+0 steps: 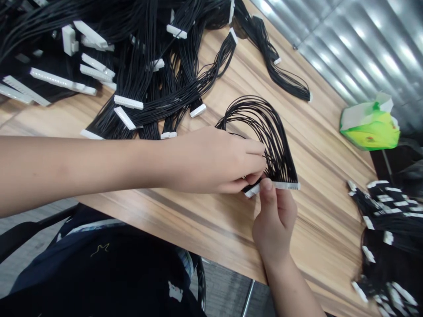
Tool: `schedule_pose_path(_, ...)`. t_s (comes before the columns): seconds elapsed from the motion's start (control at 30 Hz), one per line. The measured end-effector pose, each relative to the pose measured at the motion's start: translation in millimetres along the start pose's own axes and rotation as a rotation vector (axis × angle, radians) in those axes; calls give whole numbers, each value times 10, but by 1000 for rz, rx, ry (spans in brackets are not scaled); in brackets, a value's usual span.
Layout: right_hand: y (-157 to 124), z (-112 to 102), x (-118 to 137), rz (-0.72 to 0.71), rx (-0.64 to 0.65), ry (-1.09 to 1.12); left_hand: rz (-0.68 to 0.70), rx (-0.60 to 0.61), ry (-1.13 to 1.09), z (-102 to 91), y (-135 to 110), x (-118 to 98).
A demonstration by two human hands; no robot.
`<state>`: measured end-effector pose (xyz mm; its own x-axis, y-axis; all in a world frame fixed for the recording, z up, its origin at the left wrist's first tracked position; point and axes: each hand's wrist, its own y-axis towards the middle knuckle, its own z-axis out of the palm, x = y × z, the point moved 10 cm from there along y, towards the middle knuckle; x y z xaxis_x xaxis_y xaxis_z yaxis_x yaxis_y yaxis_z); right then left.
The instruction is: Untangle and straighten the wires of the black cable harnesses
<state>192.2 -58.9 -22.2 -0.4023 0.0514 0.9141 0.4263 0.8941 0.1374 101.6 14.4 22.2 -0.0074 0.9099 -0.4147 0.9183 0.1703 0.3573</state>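
While my right hand [274, 222] is pinching the white connector strip [266, 187] between thumb and finger, my left hand [211, 160] is gripping the black wires [272, 145] just beside it. The strip is lying left-to-right on the wooden table [325, 229], with a harness heap [99, 66] lying far left and another heap [380, 237] lying right.

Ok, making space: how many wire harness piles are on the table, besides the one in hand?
3: a big heap far left, a small bundle far edge, a heap right; more may be out of view.
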Motion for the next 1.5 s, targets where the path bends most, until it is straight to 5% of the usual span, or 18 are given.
schedule_pose_path(0.17, 10, 53, -40, 39, 52, 27, -76, 107, 92, 28, -7, 42)
schedule_pose_path(0.37, 26, -34, -97, 100, -48, 114, 91, -82, 205, -187, -70, -178)
schedule_pose_path(0.53, 27, -98, -243, 241, -115, 216, 52, -112, -146, -267, -114, -238)
schedule_pose_path(0.63, 61, -152, -284, 257, -159, 256, -128, -20, -314, -209, -95, -104)
schedule_pose_path(0.8, 99, -161, -250, 189, -153, 252, -493, 43, -6, -217, -119, 336)
schedule_pose_path(1.2, 49, -64, -275, 132, -9, 56, -468, 94, 346, -302, -88, 484)
schedule_pose_path(1.5, 7, -44, -258, 99, 32, -37, -461, 106, 246, -335, -67, 566)
